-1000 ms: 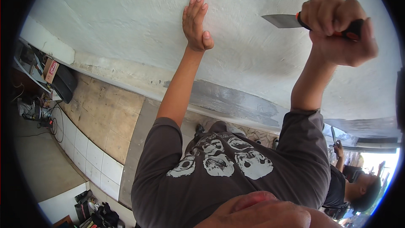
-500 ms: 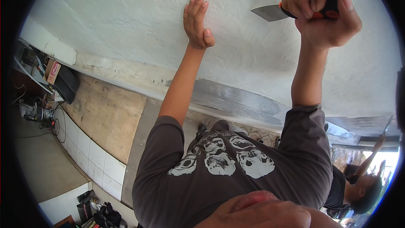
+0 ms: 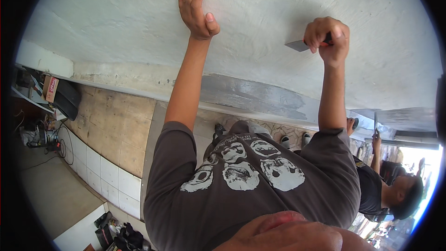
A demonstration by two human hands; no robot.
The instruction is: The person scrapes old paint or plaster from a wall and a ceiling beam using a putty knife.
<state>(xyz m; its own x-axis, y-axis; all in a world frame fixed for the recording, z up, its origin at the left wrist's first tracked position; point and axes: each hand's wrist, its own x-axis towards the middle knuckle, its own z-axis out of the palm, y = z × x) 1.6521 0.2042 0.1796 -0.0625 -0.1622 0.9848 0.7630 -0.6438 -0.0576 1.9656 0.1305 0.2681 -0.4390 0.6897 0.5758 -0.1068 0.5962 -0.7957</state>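
A pale, rough plastered wall (image 3: 251,32) spans the upper part of the head view. My left hand (image 3: 196,11) rests against it at the upper left, fingers stretched out and holding nothing. My right hand (image 3: 329,37) is closed around the black and orange handle of a putty knife (image 3: 297,45). Its flat metal blade points left and lies at the wall's surface; whether the edge touches cannot be made out. Below both hands, a darker grey patch (image 3: 251,94) runs along the wall's lower part.
Another person (image 3: 395,197) stands at the right, holding up a flat tool (image 3: 376,123) by the wall. Brown floor boards (image 3: 116,125) and white tiles (image 3: 106,176) lie to the left. Past them are a cardboard box (image 3: 50,88), cables (image 3: 65,146) and bags (image 3: 127,237).
My right hand has brought the putty knife down and closer to the wall. My left hand has slid up and left. The other person's raised arm has shifted left.
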